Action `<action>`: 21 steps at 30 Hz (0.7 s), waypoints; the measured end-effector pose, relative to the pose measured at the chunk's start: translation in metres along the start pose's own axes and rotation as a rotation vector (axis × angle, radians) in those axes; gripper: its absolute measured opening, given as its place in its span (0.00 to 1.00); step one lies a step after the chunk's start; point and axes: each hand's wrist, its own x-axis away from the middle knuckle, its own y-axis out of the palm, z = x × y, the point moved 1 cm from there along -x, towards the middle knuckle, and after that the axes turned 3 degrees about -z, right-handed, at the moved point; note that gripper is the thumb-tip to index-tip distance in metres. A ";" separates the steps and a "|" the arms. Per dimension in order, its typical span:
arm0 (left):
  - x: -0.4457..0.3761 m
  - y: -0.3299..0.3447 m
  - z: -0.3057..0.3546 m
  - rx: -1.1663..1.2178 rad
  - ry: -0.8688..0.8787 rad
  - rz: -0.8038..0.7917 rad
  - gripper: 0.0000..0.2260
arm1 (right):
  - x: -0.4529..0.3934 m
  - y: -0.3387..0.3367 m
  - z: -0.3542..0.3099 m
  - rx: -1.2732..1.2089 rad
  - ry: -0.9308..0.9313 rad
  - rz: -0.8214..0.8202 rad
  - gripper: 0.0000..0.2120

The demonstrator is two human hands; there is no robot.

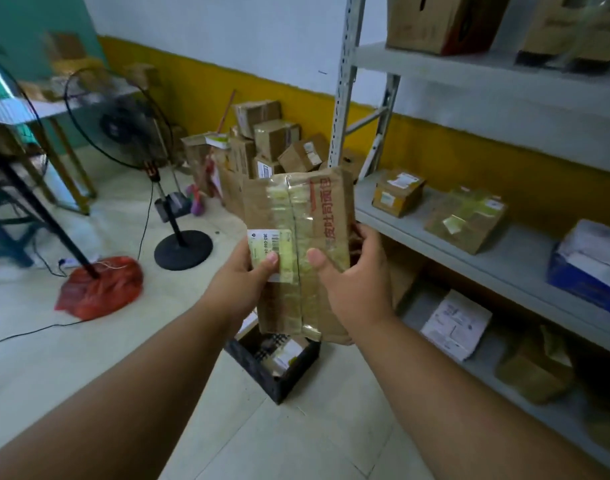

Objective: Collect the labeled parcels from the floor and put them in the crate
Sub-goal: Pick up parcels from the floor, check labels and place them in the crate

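Head view, item one?
— Taped cardboard parcel (298, 237), labeled, gripped by left hand (243, 277) and right hand (352, 282), thumbs on its face.
Location?
— Held in the air above black crate (272, 368) on floor.

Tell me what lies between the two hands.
In the head view, a taped cardboard parcel with a shipping label lies between the left hand and right hand; both grip it, above the black crate.
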 end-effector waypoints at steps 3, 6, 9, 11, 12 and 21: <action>-0.028 -0.002 -0.015 -0.001 -0.017 0.026 0.12 | -0.018 0.020 0.016 0.009 0.039 -0.014 0.37; -0.062 -0.003 -0.034 -0.032 -0.043 0.053 0.12 | -0.041 0.040 0.041 0.022 0.096 -0.050 0.37; -0.099 -0.009 -0.045 -0.101 -0.081 0.070 0.11 | -0.070 0.064 0.063 0.042 0.133 -0.084 0.37; -0.127 -0.020 -0.049 -0.185 -0.104 0.095 0.10 | -0.090 0.082 0.073 0.058 0.137 -0.095 0.37; -0.141 -0.026 -0.051 -0.234 -0.117 0.111 0.10 | -0.100 0.092 0.077 0.069 0.140 -0.100 0.37; -0.253 -0.068 -0.082 -0.486 -0.254 0.122 0.13 | -0.158 0.175 0.097 0.318 0.194 -0.061 0.35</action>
